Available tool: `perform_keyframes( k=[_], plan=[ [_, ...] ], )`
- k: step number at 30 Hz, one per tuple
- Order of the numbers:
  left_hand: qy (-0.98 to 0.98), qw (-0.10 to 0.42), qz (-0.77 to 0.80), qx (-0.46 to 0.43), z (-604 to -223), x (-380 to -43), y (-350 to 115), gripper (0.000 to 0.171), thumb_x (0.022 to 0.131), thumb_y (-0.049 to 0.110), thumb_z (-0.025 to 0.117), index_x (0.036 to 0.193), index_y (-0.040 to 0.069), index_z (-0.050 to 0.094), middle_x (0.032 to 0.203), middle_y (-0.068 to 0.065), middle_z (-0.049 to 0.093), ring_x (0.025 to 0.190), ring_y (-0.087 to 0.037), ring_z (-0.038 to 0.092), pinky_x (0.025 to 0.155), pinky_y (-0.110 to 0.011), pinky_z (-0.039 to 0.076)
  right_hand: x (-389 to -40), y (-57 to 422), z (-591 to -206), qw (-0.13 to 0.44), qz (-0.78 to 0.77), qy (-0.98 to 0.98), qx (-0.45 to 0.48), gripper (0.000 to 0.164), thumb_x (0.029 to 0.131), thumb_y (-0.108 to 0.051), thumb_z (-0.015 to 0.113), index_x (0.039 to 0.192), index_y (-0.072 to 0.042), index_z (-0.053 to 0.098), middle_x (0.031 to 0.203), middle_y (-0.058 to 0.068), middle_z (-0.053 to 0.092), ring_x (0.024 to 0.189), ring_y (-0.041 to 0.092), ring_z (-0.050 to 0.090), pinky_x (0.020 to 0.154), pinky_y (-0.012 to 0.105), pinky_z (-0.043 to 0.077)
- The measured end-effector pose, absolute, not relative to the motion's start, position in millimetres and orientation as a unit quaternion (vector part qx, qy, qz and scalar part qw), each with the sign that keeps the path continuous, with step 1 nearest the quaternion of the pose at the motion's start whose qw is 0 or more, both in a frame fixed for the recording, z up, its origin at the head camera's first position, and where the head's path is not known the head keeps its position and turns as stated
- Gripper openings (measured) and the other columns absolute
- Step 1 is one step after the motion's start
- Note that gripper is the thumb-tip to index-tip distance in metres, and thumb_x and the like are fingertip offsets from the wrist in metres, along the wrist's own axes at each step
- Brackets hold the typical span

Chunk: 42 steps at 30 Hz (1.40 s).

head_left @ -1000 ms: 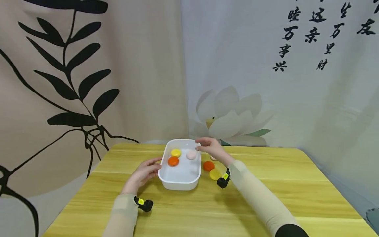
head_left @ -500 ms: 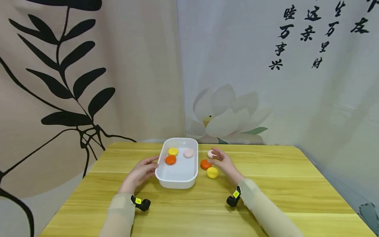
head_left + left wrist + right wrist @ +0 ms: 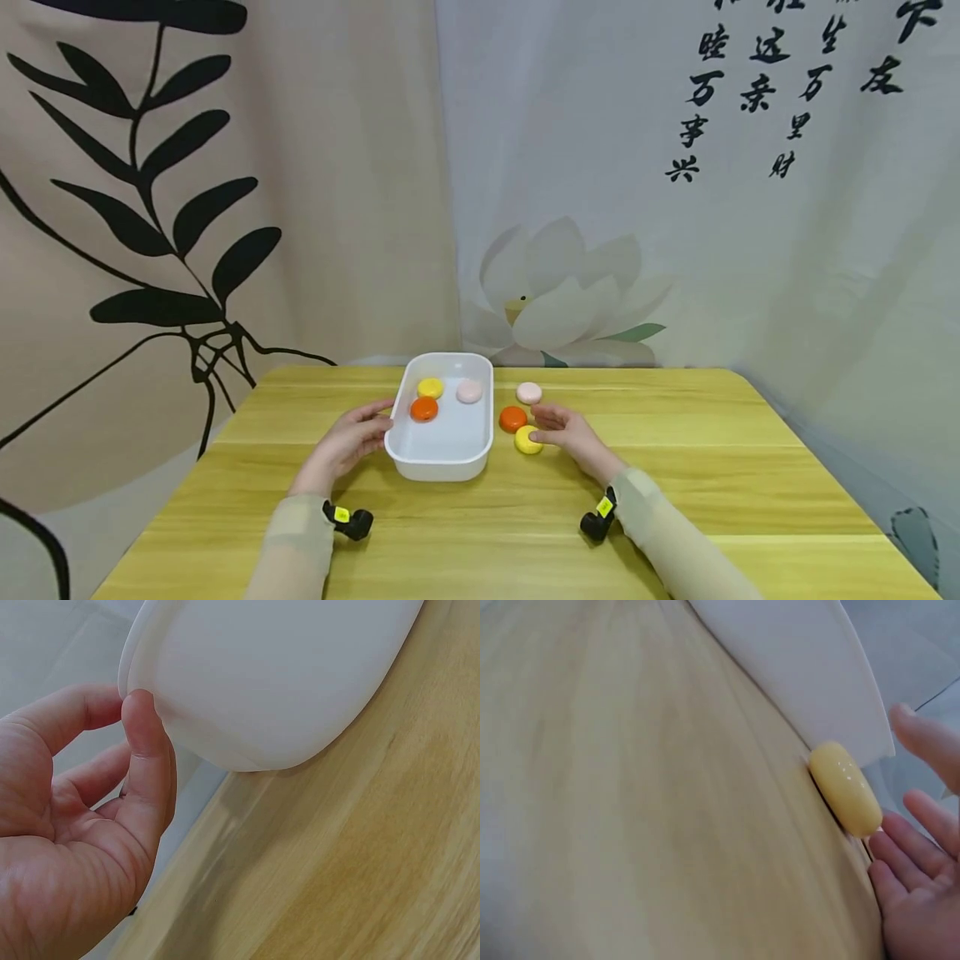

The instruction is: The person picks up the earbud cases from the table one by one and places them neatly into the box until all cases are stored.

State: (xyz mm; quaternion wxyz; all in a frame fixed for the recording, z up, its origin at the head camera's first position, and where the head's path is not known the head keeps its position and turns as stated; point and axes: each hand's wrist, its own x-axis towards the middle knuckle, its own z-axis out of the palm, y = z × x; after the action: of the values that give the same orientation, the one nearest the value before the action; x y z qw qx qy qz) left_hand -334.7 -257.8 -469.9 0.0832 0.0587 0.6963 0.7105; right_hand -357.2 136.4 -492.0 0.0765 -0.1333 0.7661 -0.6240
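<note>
The left hand [image 3: 347, 442] pinches the white box [image 3: 452, 443]; the right hand [image 3: 568, 435] stays unclenched by the loose yellow piece [image 3: 524, 442].
Only the head view shows three pieces [image 3: 423, 409] inside the box; the right wrist view shows thumb [image 3: 932, 748] and fingers [image 3: 907, 859] apart, contact unclear. The loose yellow piece lies on the table [image 3: 450, 554], between box and right hand.

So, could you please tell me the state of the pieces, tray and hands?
White tray: uncovered, holding three pieces
Inner yellow piece: in tray
Inner orange piece: in tray
Inner pink piece: in tray
Outer pink piece: on table
Outer orange piece: on table
Outer yellow piece: on table
Left hand: touching tray's left edge
Right hand: by outer yellow piece, gripping nothing
</note>
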Motion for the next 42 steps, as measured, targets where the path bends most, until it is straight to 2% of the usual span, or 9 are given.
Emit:
perform_keyframes(
  k=[6,11,17,24,32,42],
  plan=[
    [0.703,0.09,0.704,0.042,-471,-335,-256,0.055,0.096,0.005,0.055,0.146,-0.007,0.034,0.109,-0.021,0.056,0.082,-0.019,0.058,0.073,-0.026,0.053,-355,138,-492,0.096,-0.594,0.783,-0.157,0.06,0.083,-0.011,0.077,0.135,0.004,0.051,0.137,0.021,0.051,0.129,0.038,0.044,0.107,0.051,0.032],
    [0.7,0.091,0.706,0.049,-469,-335,-257,0.055,0.096,0.006,0.056,0.145,-0.008,0.034,0.106,-0.018,0.058,0.083,-0.019,0.058,0.073,-0.025,0.052,-358,135,-496,0.09,-0.572,0.797,-0.173,0.058,0.08,-0.01,0.079,0.132,0.001,0.056,0.132,0.017,0.056,0.125,0.033,0.049,0.106,0.048,0.036],
    [0.699,0.087,0.709,0.04,-467,-335,-258,0.054,0.096,0.005,0.057,0.145,-0.006,0.037,0.108,-0.02,0.058,0.083,-0.02,0.059,0.073,-0.026,0.053,-360,132,-496,0.077,-0.555,0.808,-0.183,0.058,0.076,-0.012,0.083,0.128,-0.003,0.06,0.129,0.012,0.06,0.121,0.029,0.052,0.104,0.045,0.039],
    [0.705,0.093,0.702,0.041,-465,-334,-258,0.057,0.097,0.007,0.057,0.147,-0.005,0.034,0.11,-0.02,0.056,0.084,-0.019,0.059,0.074,-0.026,0.053,-357,131,-496,0.073,-0.533,0.822,-0.188,0.054,0.076,-0.009,0.082,0.127,-0.003,0.062,0.125,0.011,0.061,0.112,0.024,0.055,0.099,0.042,0.042],
    [0.706,0.095,0.701,0.04,-467,-333,-257,0.058,0.097,0.009,0.058,0.147,-0.004,0.033,0.109,-0.018,0.055,0.082,-0.017,0.058,0.073,-0.025,0.053,-354,128,-495,0.061,-0.532,0.825,-0.183,0.053,0.076,-0.006,0.081,0.126,-0.001,0.063,0.124,0.014,0.062,0.11,0.027,0.055,0.098,0.049,0.041],
    [0.707,0.097,0.699,0.044,-467,-333,-258,0.059,0.097,0.011,0.059,0.148,-0.003,0.033,0.109,-0.017,0.056,0.081,-0.017,0.058,0.073,-0.024,0.053,-355,127,-495,0.052,-0.513,0.84,-0.168,0.049,0.075,-0.009,0.082,0.122,-0.007,0.067,0.121,0.007,0.064,0.107,0.021,0.056,0.097,0.043,0.043]
  ],
)
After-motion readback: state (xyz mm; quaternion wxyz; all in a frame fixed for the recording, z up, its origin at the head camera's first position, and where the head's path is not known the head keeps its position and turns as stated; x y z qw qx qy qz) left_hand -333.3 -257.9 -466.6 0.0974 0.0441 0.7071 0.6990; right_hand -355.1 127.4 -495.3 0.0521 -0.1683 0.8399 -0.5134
